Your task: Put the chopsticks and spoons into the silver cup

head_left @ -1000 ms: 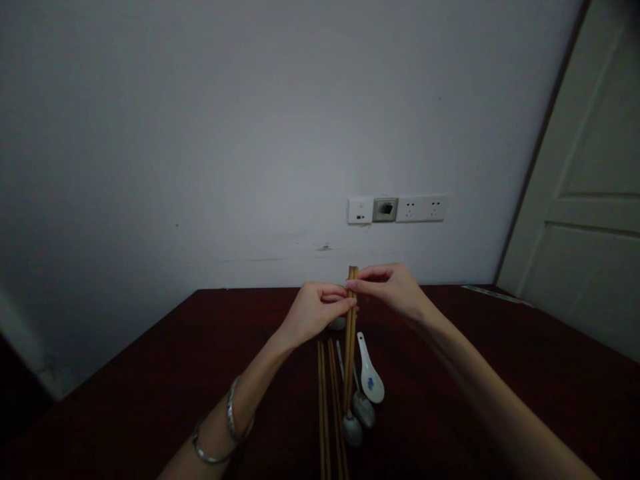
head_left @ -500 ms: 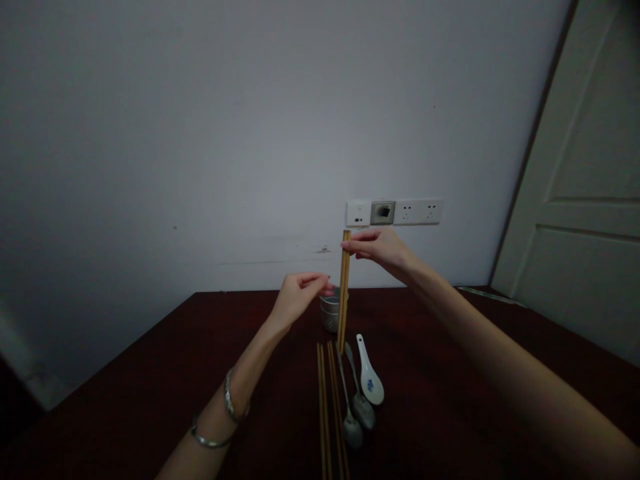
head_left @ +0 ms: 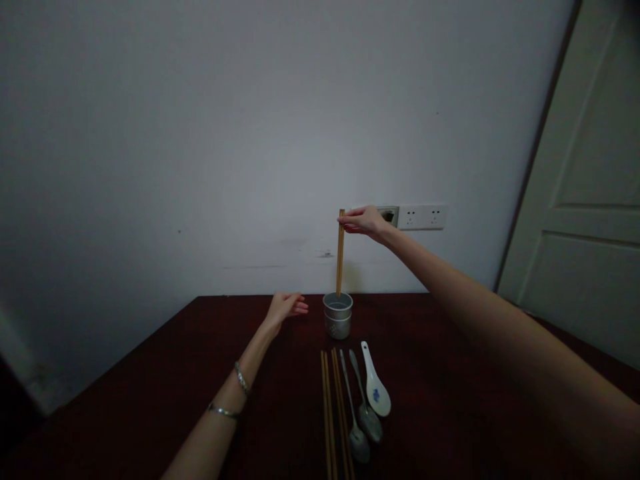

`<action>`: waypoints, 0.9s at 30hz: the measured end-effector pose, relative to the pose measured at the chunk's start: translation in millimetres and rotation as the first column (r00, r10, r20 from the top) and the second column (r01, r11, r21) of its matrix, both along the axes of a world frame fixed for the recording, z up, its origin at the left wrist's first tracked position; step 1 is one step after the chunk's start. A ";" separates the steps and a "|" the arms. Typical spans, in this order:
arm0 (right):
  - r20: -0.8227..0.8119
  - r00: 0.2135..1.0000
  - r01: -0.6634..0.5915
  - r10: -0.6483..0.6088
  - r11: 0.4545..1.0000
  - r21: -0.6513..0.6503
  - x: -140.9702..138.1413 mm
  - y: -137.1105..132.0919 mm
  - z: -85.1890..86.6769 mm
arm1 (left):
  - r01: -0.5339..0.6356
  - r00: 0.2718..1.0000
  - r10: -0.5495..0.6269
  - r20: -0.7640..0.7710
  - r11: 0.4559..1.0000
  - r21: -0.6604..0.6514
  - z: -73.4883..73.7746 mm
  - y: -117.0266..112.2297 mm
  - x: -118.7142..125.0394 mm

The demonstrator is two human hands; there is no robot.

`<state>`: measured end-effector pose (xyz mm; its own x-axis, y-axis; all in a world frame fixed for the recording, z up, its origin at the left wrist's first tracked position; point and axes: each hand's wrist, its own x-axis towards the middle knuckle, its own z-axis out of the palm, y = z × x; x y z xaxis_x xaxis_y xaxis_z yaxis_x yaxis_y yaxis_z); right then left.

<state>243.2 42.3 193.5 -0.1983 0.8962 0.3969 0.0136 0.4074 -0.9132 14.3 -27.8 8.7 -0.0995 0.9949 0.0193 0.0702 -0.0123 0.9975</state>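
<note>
My right hand (head_left: 364, 221) pinches a pair of wooden chopsticks (head_left: 341, 260) near their top ends. They hang upright, with their lower tips at the mouth of a grey metal cup (head_left: 338, 327). My left hand (head_left: 286, 309) is held to the left of the cup, apart from it, with its fingers loosely stretched and nothing in them. In front of the cup, more wooden chopsticks (head_left: 327, 407) lie lengthwise on the table. Beside them are two metal spoons, one slim (head_left: 358, 440) and one broader (head_left: 370, 423), then a white ceramic spoon (head_left: 375, 390) with a blue mark.
The dark red table (head_left: 240, 333) stands against a pale wall (head_left: 200, 133). Sockets (head_left: 423, 217) are fixed to the wall behind my right hand. At the far right is a light panelled door (head_left: 575, 173).
My right hand has carried the chopsticks up and away from me, from above the spoons to over the cup. My left hand has drawn back left from the cup.
</note>
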 end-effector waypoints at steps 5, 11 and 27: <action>0.031 0.999 -0.025 0.026 0.999 -0.022 -6.3 9.4 -18.7 | -0.005 1.000 0.005 -0.006 0.999 -0.040 -15.7 7.4 -8.8; 0.068 0.995 -0.071 0.075 0.996 -0.060 -11.1 26.8 -55.5 | -0.002 1.000 0.002 -0.008 0.998 -0.055 -23.7 11.5 -10.9; 0.056 0.993 -0.090 0.100 0.983 -0.158 -21.4 33.6 -103.0 | 0.011 0.999 -0.013 -0.031 0.997 -0.076 -23.9 9.5 -9.5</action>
<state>221.9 75.9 90.5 -0.3059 0.9218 0.2381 0.0415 0.2628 -0.9640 4.9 -18.3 -15.2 -0.0880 0.9947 -0.0536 0.1015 0.0625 0.9929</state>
